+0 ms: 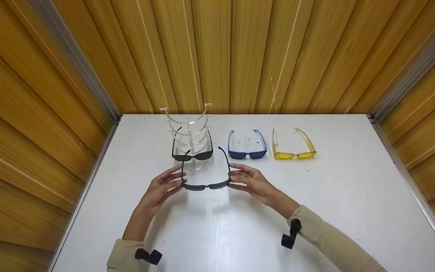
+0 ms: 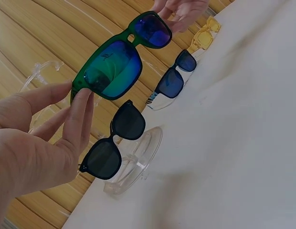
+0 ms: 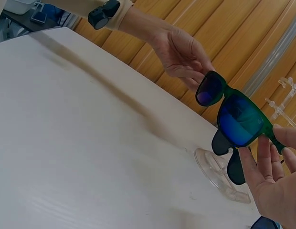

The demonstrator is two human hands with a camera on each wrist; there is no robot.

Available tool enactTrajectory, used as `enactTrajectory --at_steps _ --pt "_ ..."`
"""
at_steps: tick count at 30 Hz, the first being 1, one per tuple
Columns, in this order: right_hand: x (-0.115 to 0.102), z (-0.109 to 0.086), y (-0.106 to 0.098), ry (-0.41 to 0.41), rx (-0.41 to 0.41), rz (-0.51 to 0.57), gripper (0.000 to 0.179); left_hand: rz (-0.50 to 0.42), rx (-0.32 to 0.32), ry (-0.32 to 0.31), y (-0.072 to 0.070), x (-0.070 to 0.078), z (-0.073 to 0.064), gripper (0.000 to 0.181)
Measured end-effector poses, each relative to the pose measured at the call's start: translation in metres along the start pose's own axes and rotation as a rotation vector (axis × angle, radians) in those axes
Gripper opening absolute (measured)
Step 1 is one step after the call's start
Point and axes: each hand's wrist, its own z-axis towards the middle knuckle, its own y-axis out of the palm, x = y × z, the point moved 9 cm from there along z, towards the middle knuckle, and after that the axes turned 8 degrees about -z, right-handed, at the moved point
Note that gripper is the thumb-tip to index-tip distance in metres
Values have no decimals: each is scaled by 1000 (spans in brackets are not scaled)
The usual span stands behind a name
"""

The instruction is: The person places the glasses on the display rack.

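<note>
I watched the left hand (image 1: 161,189) and right hand (image 1: 254,183) pinch the green-framed sunglasses (image 1: 218,184) at either side, held up before the clear plastic stand (image 1: 190,141). Uneven pressure might have twisted the slim temples (image 1: 226,158); a low pass might have knocked the black sunglasses (image 1: 204,155). The mirrored lenses (image 2: 117,71) looked glossy, rounded-square.

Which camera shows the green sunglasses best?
The left wrist view: the green sunglasses appear largest there, both lenses in sight. The right wrist view shows them smaller; the head view shows them from above, looking dark.
</note>
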Motion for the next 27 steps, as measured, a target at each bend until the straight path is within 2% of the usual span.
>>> enactTrajectory --at_steps 7,13,18,24,27 --pt "-11 9 11 -39 -19 -4 55 -28 75 15 -10 9 -1 60" --pt "-12 15 14 -37 -13 -27 56 -26 85 43 -13 13 0 58" --pt "-15 21 16 -39 -10 -19 56 -46 89 42 -16 18 3 57" --pt "-21 35 21 -45 2 -15 54 -43 118 49 -22 30 8 57" --pt "-24 42 21 -44 13 -22 52 -24 111 52 -23 35 12 58"
